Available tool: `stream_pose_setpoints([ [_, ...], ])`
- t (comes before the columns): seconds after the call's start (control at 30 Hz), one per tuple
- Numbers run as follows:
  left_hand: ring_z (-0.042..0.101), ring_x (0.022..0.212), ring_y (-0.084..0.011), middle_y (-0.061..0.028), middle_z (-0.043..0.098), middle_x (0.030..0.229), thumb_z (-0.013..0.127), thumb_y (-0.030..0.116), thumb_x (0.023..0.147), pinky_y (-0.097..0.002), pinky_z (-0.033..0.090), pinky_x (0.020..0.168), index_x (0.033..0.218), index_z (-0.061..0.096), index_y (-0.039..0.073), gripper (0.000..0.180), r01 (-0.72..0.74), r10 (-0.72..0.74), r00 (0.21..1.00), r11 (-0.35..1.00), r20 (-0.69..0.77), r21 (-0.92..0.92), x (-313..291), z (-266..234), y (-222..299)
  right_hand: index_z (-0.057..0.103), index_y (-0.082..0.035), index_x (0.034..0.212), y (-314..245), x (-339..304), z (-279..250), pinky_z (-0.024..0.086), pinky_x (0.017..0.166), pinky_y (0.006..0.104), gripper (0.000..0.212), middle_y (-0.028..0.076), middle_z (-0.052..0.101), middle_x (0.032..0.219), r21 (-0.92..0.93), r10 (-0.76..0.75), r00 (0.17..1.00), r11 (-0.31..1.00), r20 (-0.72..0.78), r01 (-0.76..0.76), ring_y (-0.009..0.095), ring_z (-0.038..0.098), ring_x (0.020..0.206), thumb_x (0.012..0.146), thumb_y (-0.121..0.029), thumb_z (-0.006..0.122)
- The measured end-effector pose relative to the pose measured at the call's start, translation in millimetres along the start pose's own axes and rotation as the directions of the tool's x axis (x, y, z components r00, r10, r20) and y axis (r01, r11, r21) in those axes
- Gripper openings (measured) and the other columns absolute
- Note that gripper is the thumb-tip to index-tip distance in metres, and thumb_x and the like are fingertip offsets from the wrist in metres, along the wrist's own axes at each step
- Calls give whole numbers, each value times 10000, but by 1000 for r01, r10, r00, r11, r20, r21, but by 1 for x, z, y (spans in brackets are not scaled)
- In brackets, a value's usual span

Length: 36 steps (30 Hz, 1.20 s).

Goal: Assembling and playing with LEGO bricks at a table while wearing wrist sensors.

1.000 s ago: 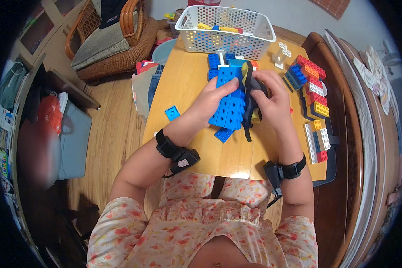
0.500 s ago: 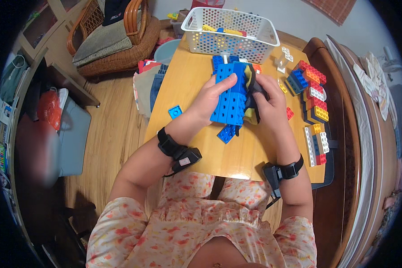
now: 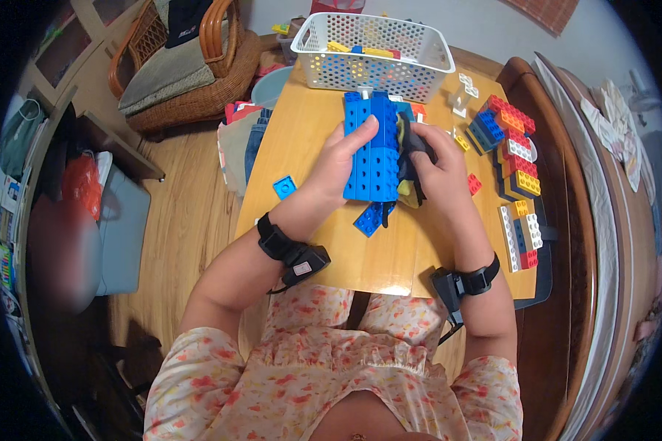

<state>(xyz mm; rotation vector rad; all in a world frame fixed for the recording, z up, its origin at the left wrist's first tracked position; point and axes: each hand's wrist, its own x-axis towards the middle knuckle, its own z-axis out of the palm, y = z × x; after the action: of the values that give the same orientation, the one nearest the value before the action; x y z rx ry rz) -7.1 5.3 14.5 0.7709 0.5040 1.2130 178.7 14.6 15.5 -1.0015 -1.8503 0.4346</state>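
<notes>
Head view: we record the left hand (image 3: pixel 337 160) grasping a block of joined blue bricks (image 3: pixel 372 170) — thumb flat on the near face, remaining fingers mostly hidden. We find the right hand (image 3: pixel 443 167) pinching a dark cloth (image 3: pixel 409 173) with yellow patches, at the block's studded right side. We place both items over the middle of the wooden table (image 3: pixel 346 259). Near the block's lower end we note a loose blue brick (image 3: pixel 366 223); beyond it, a white perforated basket (image 3: pixel 419 87) — multicoloured brick assemblies (image 3: pixel 519 156) stand at right.
</notes>
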Motion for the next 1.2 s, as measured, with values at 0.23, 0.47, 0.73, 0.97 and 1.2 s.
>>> stream_pose_setpoints([
  [0.23,691,873,-176,-72,661,1041,605,309,970,-357,595,751,1231,530,58,370,-57,54,998,996,-45,-65,2,3,0,636,-15,1099,-9,-1,3,497,884,366,349,147,641,1039,95,-224,974,970,9,223,304,631,998,765,80,603],
  [0.47,691,886,-184,-72,656,1063,607,306,968,-370,596,756,1245,518,70,374,-43,40,999,992,-26,-119,6,-5,-2,643,-18,1078,-13,0,2,507,860,365,350,144,647,1027,23,-159,987,987,32,158,303,641,963,749,93,608],
  [0.73,689,913,-197,-73,657,1078,578,306,983,-366,592,780,1255,521,80,358,-35,33,999,982,-13,-186,8,-7,-5,646,-24,1079,-11,-2,4,510,847,373,344,148,647,1020,103,-176,984,980,35,171,321,639,953,752,79,620],
  [0.97,689,919,-198,-73,659,1089,570,311,985,-369,593,782,1256,523,82,357,-34,30,999,987,-24,-155,6,-4,-3,643,-31,1089,-16,0,2,519,827,363,349,144,651,1007,31,-224,974,974,27,223,306,649,938,761,85,620],
  [1.2,683,971,-224,-96,657,1139,529,337,998,-396,579,838,1285,521,78,387,-20,20,1000,989,-2,-150,10,-14,-7,642,-30,1094,-18,-2,5,522,807,358,338,143,650,986,22,-189,982,982,28,188,302,651,907,773,75,618],
])
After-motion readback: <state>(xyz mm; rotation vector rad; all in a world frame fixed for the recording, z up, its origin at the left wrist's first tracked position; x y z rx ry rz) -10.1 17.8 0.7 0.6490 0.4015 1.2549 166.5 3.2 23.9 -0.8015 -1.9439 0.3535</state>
